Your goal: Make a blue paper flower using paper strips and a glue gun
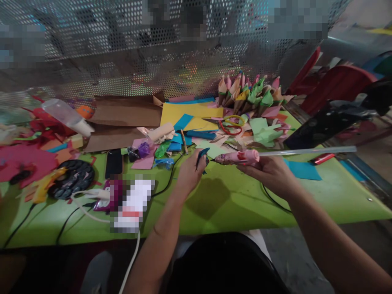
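Note:
My right hand is closed around a pink glue gun whose long clear glue stick juts out to the right. Its nozzle points left at a small blue paper piece, which my left hand pinches above the green table. A black cord runs from under my right hand across the table.
Yellow and blue paper sheets, rolled paper cones, red and yellow scissors, a black phone, a brown bag, a plastic bottle, a yellow glue gun and scraps cover the table. A perforated metal screen stands behind.

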{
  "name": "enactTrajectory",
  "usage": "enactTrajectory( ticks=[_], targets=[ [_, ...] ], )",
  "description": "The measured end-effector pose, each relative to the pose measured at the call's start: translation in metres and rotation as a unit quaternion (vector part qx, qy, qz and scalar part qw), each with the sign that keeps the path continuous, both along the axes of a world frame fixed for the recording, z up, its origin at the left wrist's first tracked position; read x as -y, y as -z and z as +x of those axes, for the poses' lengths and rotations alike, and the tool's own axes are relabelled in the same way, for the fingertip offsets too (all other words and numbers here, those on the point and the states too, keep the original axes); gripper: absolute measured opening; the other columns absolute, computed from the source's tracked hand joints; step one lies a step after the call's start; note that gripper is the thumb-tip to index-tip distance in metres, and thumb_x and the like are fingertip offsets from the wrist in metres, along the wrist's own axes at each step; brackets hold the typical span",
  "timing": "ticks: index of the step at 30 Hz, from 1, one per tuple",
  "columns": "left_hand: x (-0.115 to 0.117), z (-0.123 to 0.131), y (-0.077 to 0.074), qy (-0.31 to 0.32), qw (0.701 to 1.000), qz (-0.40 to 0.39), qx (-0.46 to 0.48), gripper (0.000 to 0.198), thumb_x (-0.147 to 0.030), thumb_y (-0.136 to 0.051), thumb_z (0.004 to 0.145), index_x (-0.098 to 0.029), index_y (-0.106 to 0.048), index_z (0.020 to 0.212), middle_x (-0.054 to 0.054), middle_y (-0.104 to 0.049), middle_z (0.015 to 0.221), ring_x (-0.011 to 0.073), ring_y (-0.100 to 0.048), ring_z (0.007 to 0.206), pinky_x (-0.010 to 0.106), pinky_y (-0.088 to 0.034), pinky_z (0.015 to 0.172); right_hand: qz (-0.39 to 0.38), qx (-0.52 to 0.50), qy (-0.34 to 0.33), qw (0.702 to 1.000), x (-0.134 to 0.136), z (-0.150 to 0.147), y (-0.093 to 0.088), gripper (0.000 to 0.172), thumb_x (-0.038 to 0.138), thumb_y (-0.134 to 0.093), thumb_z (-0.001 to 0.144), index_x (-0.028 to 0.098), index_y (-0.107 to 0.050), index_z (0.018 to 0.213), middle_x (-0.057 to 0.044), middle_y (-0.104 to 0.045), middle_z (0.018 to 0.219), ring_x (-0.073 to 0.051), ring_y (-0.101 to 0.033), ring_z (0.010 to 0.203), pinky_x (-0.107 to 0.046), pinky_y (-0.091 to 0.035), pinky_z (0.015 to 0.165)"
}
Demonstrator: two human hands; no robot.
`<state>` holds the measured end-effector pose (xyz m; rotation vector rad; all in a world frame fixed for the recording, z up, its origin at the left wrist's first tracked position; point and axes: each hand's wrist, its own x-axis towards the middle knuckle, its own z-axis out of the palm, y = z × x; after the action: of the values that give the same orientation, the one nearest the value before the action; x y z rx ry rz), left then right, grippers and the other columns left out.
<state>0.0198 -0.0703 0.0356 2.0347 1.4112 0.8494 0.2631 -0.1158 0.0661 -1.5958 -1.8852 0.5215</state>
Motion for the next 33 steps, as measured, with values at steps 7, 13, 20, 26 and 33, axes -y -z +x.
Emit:
enactTrajectory(
  ticks=[7, 13, 20, 26, 33],
  targets=[
    [0.001, 0.001, 0.0, 0.0, 1.0, -0.018, 0.008, 0.037, -0.045, -0.036, 0.104, -0.02, -0.061, 0.114, 0.002, -0.067, 0.081, 0.0167, -0.061, 0.071, 0.026, -0.043, 0.065, -0.009, 0.015, 0.007, 1.0, -0.002, -0.011, -0.01, 0.062, 0.075, -0.053, 0.084, 0.024, -0.037, 0.053, 0.004, -0.032, 0.05, -0.01, -0.028, 0.048, -0.029, -0.02, 0.048],
    [0.002, 0.002, -0.002, -0.001, 0.999, -0.033, 0.009, 0.036, -0.042, -0.039, 0.104, -0.021, -0.062, 0.12, 0.003, -0.07, 0.087, 0.0178, -0.065, 0.079, 0.027, -0.047, 0.071, 0.016, 0.058, -0.001, 0.998, -0.003, -0.011, -0.008, 0.062, 0.075, -0.047, 0.088, 0.023, -0.041, 0.055, 0.003, -0.035, 0.052, -0.011, -0.03, 0.048, -0.03, -0.022, 0.05],
    [0.001, 0.003, -0.002, -0.001, 0.999, -0.04, 0.01, 0.035, -0.041, -0.039, 0.103, -0.022, -0.062, 0.121, 0.003, -0.071, 0.089, 0.0181, -0.065, 0.08, 0.028, -0.049, 0.073, 0.042, 0.089, -0.01, 0.995, -0.002, -0.011, -0.013, 0.058, 0.07, -0.049, 0.091, 0.024, -0.041, 0.056, 0.002, -0.034, 0.048, -0.014, -0.035, 0.049, -0.032, -0.023, 0.051],
    [0.0, 0.003, -0.003, 0.006, 0.999, -0.035, 0.004, 0.034, -0.04, -0.039, 0.103, -0.021, -0.062, 0.119, 0.003, -0.07, 0.087, 0.0178, -0.065, 0.078, 0.028, -0.05, 0.073, 0.049, 0.091, -0.028, 0.994, 0.0, -0.01, -0.017, 0.051, 0.064, -0.052, 0.092, 0.025, -0.046, 0.059, 0.0, -0.041, 0.048, -0.019, -0.046, 0.055, -0.034, -0.028, 0.054],
    [0.0, 0.004, -0.003, 0.014, 1.0, -0.026, -0.008, 0.035, -0.041, -0.037, 0.104, -0.02, -0.063, 0.115, 0.004, -0.071, 0.087, 0.0174, -0.065, 0.076, 0.027, -0.049, 0.07, 0.045, 0.085, -0.029, 0.995, -0.001, -0.011, -0.018, 0.043, 0.061, -0.055, 0.092, 0.025, -0.06, 0.069, -0.005, -0.058, 0.058, -0.022, -0.054, 0.059, -0.035, -0.034, 0.056]
  ],
)
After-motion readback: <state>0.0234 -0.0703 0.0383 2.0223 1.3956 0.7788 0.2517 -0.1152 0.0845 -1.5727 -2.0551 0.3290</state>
